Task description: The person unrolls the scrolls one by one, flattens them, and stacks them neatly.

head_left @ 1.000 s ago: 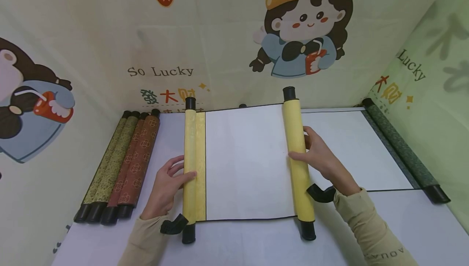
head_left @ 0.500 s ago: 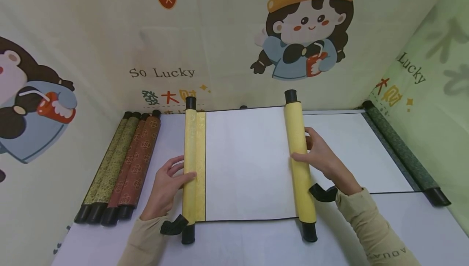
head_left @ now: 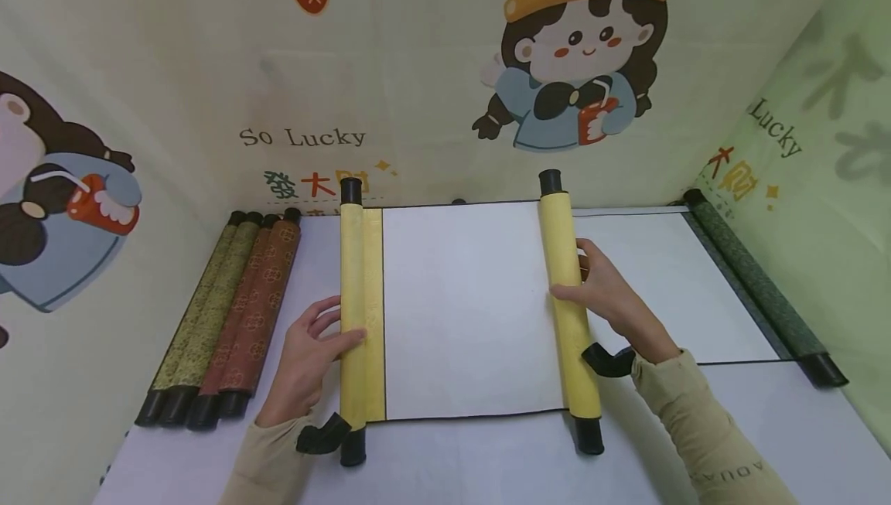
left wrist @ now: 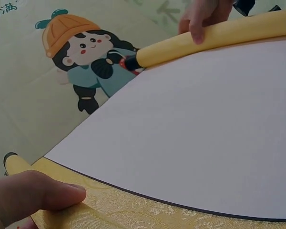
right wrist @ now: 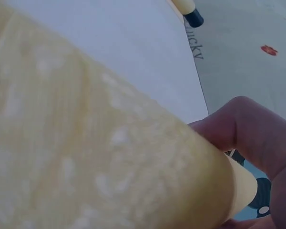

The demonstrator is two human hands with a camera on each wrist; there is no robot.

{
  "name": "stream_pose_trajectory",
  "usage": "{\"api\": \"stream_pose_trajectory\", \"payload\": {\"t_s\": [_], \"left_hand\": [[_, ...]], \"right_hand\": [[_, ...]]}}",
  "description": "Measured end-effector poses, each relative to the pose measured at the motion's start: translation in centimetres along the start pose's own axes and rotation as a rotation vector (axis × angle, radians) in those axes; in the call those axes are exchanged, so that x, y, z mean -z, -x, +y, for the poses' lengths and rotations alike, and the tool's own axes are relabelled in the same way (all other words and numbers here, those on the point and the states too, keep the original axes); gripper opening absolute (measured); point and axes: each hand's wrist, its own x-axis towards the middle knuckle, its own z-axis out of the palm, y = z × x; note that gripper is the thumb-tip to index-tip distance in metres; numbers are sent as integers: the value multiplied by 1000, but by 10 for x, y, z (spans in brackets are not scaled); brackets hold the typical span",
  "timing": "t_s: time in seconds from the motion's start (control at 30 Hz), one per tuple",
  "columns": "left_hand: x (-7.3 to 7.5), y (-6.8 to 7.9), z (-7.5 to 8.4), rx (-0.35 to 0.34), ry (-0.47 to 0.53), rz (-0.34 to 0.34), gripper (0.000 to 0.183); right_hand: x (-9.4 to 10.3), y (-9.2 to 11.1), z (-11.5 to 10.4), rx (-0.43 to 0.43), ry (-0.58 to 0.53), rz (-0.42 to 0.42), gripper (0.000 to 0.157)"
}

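A yellow hanging scroll is spread between my two hands, its white sheet (head_left: 473, 312) facing up in the head view. My left hand (head_left: 302, 362) grips the slim left roller (head_left: 352, 273), thumb over the front. Around the thicker right roll (head_left: 565, 250) curls my right hand (head_left: 612, 300), with thumb on the near side and fingers behind. Black knobs cap both rods. In the left wrist view the thumb (left wrist: 43, 193) presses on the gold brocade border (left wrist: 124, 205). The yellow roll (right wrist: 114, 143) fills much of the right wrist view, hiding some fingers.
Left of the scroll lie rolled scrolls, two olive green (head_left: 205, 312) and two red-brown (head_left: 264, 304). On the right, a dark green scroll roll (head_left: 766, 288) lies with its white sheet (head_left: 668, 281) partly under the yellow one. A cartoon-printed cloth (head_left: 418, 87) hangs behind the table.
My left hand and the left roller have shifted slightly left, widening the white stretch a little. The right hand keeps its grip on the right roll, almost unmoved.
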Motion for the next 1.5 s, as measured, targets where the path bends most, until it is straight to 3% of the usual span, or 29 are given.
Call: {"api": "stream_pose_trajectory", "payload": {"t_s": [0.6,0.9,1.5], "left_hand": [[14,3,-3,-17,8,6,72],[15,3,-1,-3,25,1,73],[16,4,-1,-1,2,15,73]], "right_hand": [[10,-1,0,-32,83,24,84],[16,3,0,-14,78,40,89],[23,5,0,-40,89,43,81]]}}
